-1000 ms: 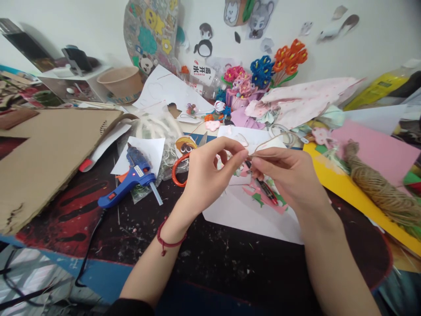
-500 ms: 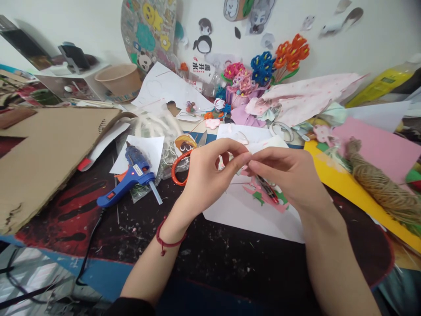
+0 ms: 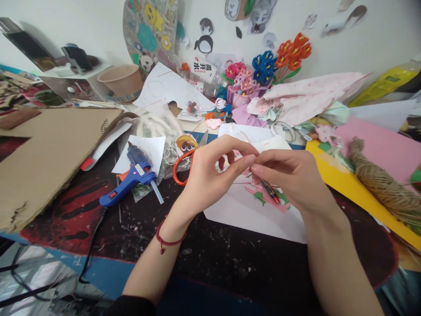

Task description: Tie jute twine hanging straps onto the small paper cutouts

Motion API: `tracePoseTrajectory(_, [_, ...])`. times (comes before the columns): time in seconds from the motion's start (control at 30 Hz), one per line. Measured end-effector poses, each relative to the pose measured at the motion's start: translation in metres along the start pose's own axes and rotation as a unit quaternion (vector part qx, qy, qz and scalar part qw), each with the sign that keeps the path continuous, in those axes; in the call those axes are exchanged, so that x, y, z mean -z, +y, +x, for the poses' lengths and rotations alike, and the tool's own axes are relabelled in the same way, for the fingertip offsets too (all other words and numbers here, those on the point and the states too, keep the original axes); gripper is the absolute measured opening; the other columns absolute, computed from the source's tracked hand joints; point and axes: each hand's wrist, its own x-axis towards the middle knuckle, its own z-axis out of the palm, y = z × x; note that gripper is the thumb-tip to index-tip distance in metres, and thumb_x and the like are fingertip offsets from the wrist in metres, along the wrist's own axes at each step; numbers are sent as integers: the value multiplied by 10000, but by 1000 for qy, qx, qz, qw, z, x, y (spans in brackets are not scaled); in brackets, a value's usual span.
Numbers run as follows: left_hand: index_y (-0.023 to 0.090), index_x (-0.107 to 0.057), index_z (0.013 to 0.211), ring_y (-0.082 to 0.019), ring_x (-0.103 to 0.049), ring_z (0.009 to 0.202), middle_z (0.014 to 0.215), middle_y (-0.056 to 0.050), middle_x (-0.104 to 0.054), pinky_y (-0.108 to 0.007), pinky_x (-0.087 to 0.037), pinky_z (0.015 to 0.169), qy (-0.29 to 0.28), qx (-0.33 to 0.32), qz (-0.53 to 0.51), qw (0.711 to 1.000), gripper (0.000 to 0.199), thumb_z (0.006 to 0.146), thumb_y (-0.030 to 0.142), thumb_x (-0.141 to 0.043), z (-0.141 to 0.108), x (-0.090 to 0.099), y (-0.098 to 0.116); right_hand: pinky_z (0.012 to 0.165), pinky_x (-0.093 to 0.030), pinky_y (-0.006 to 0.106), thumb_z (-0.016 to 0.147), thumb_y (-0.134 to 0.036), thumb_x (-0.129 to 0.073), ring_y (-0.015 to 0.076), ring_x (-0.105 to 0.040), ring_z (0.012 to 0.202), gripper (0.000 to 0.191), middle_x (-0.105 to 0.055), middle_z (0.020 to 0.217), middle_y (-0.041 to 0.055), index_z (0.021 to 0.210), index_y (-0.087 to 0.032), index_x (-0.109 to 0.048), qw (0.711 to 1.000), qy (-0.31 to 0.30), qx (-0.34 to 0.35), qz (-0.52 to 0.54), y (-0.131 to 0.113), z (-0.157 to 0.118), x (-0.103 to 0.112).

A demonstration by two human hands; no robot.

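Observation:
My left hand (image 3: 219, 175) and my right hand (image 3: 289, 175) meet over a white sheet of paper (image 3: 256, 224). Thumb and forefinger are pinched together on each, tips touching. Something thin and brownish, perhaps twine, shows at the fingertips, but most of it is hidden. Beneath my right hand lie a pen (image 3: 270, 192) with a red end and pink and green paper scraps (image 3: 259, 196). Scissors with orange handles (image 3: 179, 169) rest just left of my left hand. Farther left, a blue hot glue gun (image 3: 133, 177) lies on a small white paper, a glue stick poking from its back.
Cardboard (image 3: 62, 145) covers the table's left side. On the right are yellow card (image 3: 338, 180), pink paper (image 3: 378, 145) and a twine bundle (image 3: 378, 180). Pipe-cleaner flowers (image 3: 243, 77) stand at the back. A black cord (image 3: 95, 245) hangs over the front edge.
Both pinched hands have shifted slightly to the right, with the left fingertips now overlapping the right ones a little more. The objects on the table stay put.

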Motion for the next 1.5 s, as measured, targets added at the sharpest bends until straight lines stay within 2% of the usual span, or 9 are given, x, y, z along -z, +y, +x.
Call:
tracePoseTrajectory(0.13, [197,-690,889,-95,-583,690,837,-7,-705,-247,-452,599,11,9,15,1000,100,940,280,-667,0,-1,-2,475,-499,230,791,-336,-819,118,-612,559,135,-666,622,7,772,-209,-778,1000,6,21,-10,0,1,0])
tracePoseTrajectory(0.53, [195,-641,853,-84,-558,658,817,-2,-682,-235,-441,581,28,7,28,999,161,943,327,-662,-1,-4,-5,525,-462,253,797,-208,-786,100,-566,568,92,-655,640,-15,723,-215,-732,994,48,94,-14,0,1,-3])
tracePoseTrajectory(0.7, [192,-614,840,-80,-549,663,796,10,-656,-237,-451,614,24,-6,38,999,161,961,297,-633,-2,-4,-4,501,-430,254,798,-183,-772,95,-544,553,98,-640,631,-19,720,-216,-724,994,57,95,-22,-1,0,-5])
tracePoseTrajectory(0.9, [191,-596,841,-93,-529,680,790,6,-644,-255,-458,647,17,-7,57,998,164,986,263,-575,-2,-4,-2,527,-447,257,786,-166,-763,96,-564,580,88,-658,676,-14,727,-212,-718,991,71,111,-35,0,0,-8])
tracePoseTrajectory(1.17, [195,-610,861,-92,-546,688,809,4,-656,-248,-456,640,15,-13,42,999,158,977,302,-615,-2,-3,-5,557,-473,272,802,-180,-763,113,-588,608,85,-662,682,-12,741,-226,-725,988,72,135,-36,1,1,-7])
tracePoseTrajectory(1.5, [201,-636,933,-108,-583,757,903,-12,-686,-265,-466,679,1,-2,26,1000,55,968,242,-628,-3,-4,-6,510,-455,261,804,-215,-782,110,-571,566,87,-649,653,-12,737,-219,-726,992,58,108,-17,1,1,-4])
